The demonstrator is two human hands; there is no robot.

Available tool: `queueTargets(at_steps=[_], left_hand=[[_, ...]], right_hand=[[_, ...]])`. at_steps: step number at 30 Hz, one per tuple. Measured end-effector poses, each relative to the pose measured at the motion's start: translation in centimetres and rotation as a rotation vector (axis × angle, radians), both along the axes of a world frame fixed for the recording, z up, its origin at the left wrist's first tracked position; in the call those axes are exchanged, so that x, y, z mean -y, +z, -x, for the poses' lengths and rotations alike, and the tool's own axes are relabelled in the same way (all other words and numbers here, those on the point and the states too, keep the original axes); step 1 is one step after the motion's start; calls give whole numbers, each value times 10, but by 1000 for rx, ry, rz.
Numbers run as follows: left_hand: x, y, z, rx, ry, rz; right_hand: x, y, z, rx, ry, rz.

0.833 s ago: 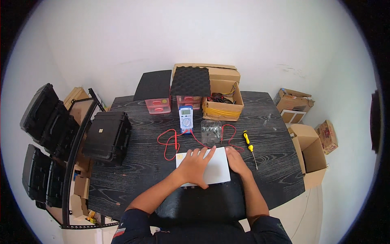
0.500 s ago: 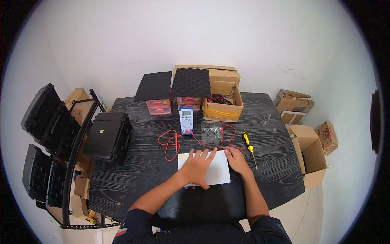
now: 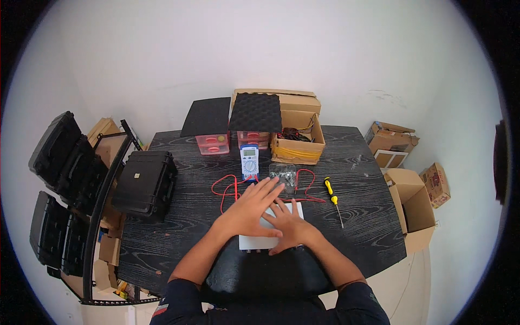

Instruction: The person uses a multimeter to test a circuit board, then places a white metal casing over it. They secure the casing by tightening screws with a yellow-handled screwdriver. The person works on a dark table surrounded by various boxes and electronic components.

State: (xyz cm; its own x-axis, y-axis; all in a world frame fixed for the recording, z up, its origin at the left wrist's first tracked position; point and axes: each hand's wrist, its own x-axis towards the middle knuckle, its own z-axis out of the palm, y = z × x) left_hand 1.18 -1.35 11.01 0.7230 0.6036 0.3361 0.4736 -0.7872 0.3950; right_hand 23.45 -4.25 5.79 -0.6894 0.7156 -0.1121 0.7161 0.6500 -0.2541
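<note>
At the left, a black hard plastic case (image 3: 143,184) is sitting on the black wood-grained counter (image 3: 368,216). A pink plastic drawer unit (image 3: 213,144) is standing farther back, topped by a dark foam sheet (image 3: 207,116). Looping red test leads (image 3: 236,189) are trailing from a blue-and-white handheld multimeter (image 3: 249,161).

The bare left hand (image 3: 244,216) is spreading over a flat white rectangular box (image 3: 250,243), its grip released, fingers pointing away and rightward. The box is lying near the person's edge of the counter, its long axis running left to right; a row of small dark fittings is facing the person along its near long side. The bare right hand (image 3: 292,227) is slanting leftward over the box's right half, its grip also released, fingers overlapping the left hand's in view; whether either palm is touching the surface, I cannot tell.

Beyond, a clear plastic tray (image 3: 283,176) is holding small metal parts. Rightmost on the counter, a yellow-and-black-handled screwdriver (image 3: 333,200) is pointing its shaft toward the person.
</note>
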Motion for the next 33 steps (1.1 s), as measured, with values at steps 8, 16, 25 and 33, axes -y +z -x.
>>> queueTargets(at_steps=[8, 16, 25, 33], left_hand=[[2, -1, 35, 206, -214, 24], [13, 12, 6, 554, -229, -7], [-6, -3, -3, 464, -353, -122], [-6, -5, -7, 401, -368, -120]], right_hand=[[-7, 6, -11, -255, 89, -19], [-14, -11, -26, -1136, -15, 334], [-11, -10, -12, -1025, -8, 349], [-11, -12, -16, -932, -39, 352]])
